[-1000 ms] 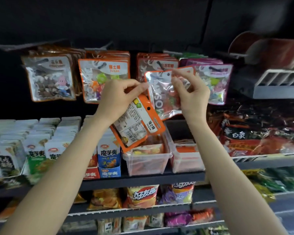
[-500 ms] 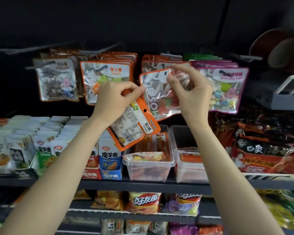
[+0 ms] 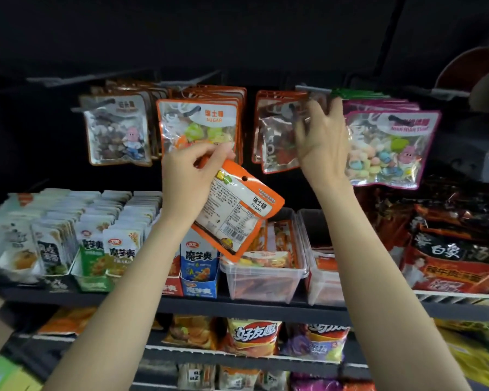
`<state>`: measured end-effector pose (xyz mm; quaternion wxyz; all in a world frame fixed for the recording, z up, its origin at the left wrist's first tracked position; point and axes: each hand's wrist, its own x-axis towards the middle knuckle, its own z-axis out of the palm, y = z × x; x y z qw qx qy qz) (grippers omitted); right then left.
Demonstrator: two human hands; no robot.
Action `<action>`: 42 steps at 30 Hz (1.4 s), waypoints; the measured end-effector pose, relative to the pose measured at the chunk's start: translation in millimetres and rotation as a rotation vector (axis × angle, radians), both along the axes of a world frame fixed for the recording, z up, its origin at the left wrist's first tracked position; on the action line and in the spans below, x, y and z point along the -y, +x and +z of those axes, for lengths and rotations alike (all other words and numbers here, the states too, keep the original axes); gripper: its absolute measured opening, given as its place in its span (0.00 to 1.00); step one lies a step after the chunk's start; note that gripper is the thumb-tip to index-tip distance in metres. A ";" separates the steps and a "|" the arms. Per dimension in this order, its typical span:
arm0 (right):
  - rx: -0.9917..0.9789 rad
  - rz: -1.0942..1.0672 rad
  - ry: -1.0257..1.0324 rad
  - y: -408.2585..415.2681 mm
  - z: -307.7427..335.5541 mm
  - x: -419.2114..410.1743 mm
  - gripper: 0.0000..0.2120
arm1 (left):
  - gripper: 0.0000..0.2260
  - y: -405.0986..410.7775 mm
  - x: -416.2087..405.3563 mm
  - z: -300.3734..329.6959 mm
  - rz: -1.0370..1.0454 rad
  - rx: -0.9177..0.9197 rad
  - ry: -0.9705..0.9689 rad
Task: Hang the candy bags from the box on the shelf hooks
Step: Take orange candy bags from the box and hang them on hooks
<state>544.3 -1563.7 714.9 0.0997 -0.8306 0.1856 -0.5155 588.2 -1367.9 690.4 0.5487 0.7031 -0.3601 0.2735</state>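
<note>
My left hand (image 3: 187, 170) pinches the top corner of an orange candy bag (image 3: 237, 215), held tilted with its printed back and barcode toward me, just above a clear plastic box (image 3: 263, 286) holding more bags. My right hand (image 3: 322, 142) is raised at the third hook (image 3: 291, 108), fingers spread and blurred, touching the top of a clear orange-edged bag (image 3: 274, 142) that hangs there in front of others. To the left hangs a stack of orange SUGAR bags (image 3: 198, 122).
Brown-candy bags (image 3: 116, 131) hang far left and pink-edged bags (image 3: 390, 148) far right. A second clear box (image 3: 322, 280) stands beside the first. Snack cartons (image 3: 96, 249) fill the shelf on the left, red packets (image 3: 458, 266) on the right, chip bags (image 3: 251, 337) below.
My right hand carried the clear orange-edged bag up onto the third hook and spread its fingers off it. My left hand kept its orange bag, drifting slightly lower and left.
</note>
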 end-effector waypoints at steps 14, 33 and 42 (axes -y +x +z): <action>0.004 0.612 0.830 -105.2 -73.7 -80.5 0.24 | 0.05 -33.5 13.0 -13.9 -0.078 -0.157 -0.198; 0.197 0.352 0.369 -123.0 -73.9 -58.3 0.14 | 0.09 -35.7 -3.2 -11.4 -0.134 -0.271 -0.384; 0.051 0.448 0.244 -108.0 -69.5 -84.3 0.21 | 0.06 -82.3 20.2 -20.8 -0.414 -0.520 -0.348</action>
